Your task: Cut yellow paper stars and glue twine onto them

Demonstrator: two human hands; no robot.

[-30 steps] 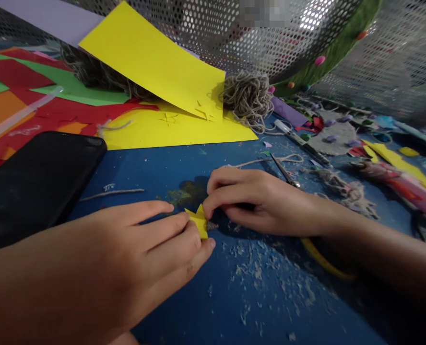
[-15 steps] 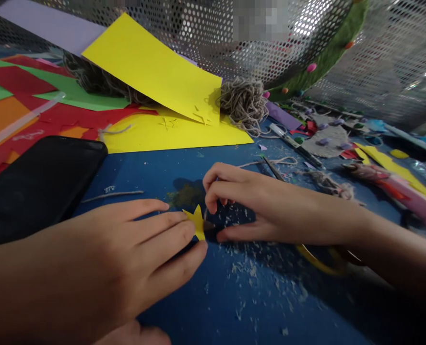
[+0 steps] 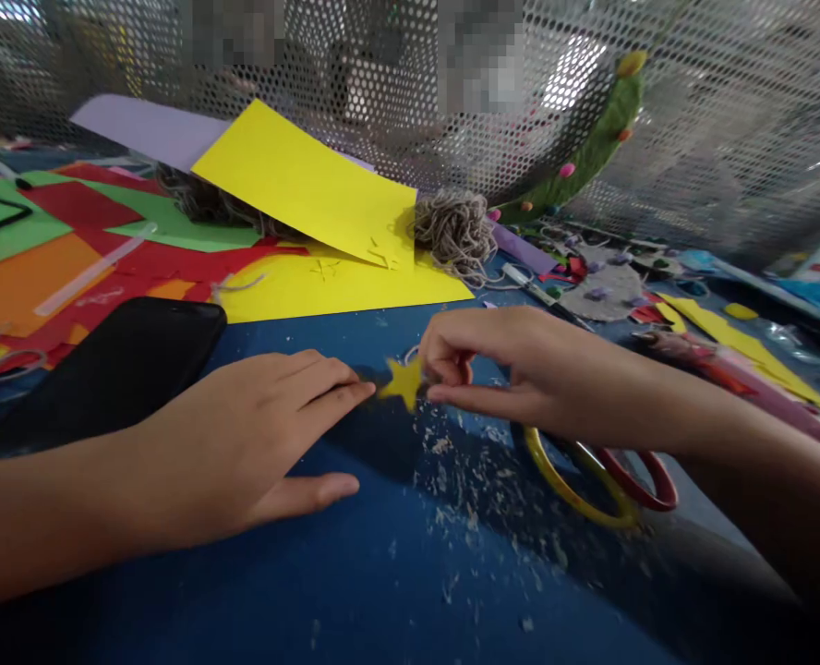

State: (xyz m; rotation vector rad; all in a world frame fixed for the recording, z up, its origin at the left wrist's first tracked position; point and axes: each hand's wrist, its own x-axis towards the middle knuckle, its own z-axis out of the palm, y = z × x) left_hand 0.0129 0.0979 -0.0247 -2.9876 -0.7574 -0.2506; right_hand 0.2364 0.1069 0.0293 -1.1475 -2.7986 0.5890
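A small yellow paper star [image 3: 403,384] is at the middle of the blue table, slightly blurred. My right hand [image 3: 497,356] has its fingers curled and pinches the star at its right side. Part of a pale string loop [image 3: 411,353] shows just above the star. My left hand [image 3: 264,429] is palm down with its fingers stretched out, the fingertips at the star's left point and the thumb apart. Under my right wrist are a yellow loop [image 3: 545,478] and a red loop [image 3: 663,485], which look like scissor handles.
A black phone [image 3: 112,369] lies at the left beside red, green and orange paper [image 3: 56,277]. Yellow sheets [image 3: 313,185] and grey yarn [image 3: 455,235] are at the back before a perforated metal screen [image 3: 382,120]. A marker [image 3: 531,284] and scraps lie right. White flecks [image 3: 465,517] dot the table.
My left hand has drawn back left and no longer covers part of the star. My right hand has closed in on the star's right side. The view has shifted, showing more of the loops.
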